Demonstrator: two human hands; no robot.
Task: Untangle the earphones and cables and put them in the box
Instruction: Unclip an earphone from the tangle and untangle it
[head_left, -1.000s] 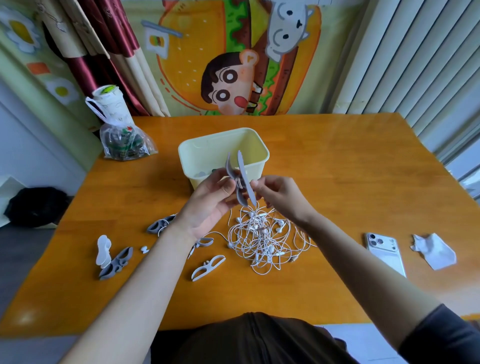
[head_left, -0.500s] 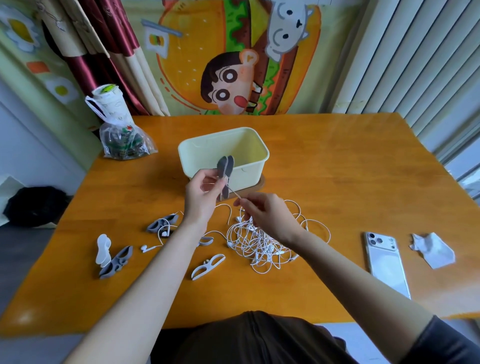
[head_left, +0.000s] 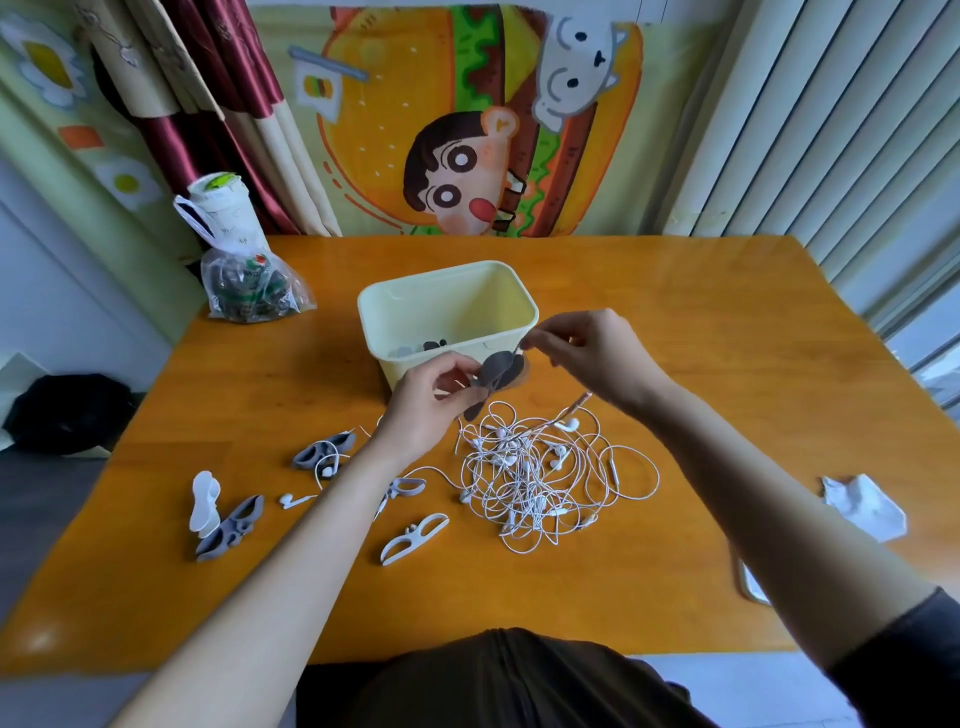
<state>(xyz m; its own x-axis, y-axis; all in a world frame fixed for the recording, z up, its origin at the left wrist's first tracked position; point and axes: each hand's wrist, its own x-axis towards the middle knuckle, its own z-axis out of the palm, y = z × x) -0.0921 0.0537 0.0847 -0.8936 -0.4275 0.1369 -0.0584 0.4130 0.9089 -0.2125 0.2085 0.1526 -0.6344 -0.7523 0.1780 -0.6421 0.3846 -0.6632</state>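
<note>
A pale yellow box (head_left: 395, 317) stands in the middle of the wooden table (head_left: 675, 322), with a small dark piece lying inside. Just in front of it my left hand (head_left: 428, 402) pinches a grey cable winder (head_left: 493, 376) and holds it upright. My right hand (head_left: 587, 351) is raised beside the box's near right corner, pinching a thin white earphone cable that runs down past its plug (head_left: 576, 405) into the tangle. A tangled heap of white earphones (head_left: 535, 478) lies on the table below both hands.
Grey winders (head_left: 322, 452) (head_left: 228, 530) and white winders (head_left: 203, 501) (head_left: 413, 532) lie to the left and front, with a loose earbud (head_left: 291, 500). A plastic bag and cup (head_left: 244, 280) stand at the back left. Crumpled paper (head_left: 865, 506) lies right; a phone (head_left: 748, 582) peeks from under my right forearm.
My right hand rose from the tangle to the box's near right corner, drawing a cable up. My left hand kept the grey winder, now lower and turned.
</note>
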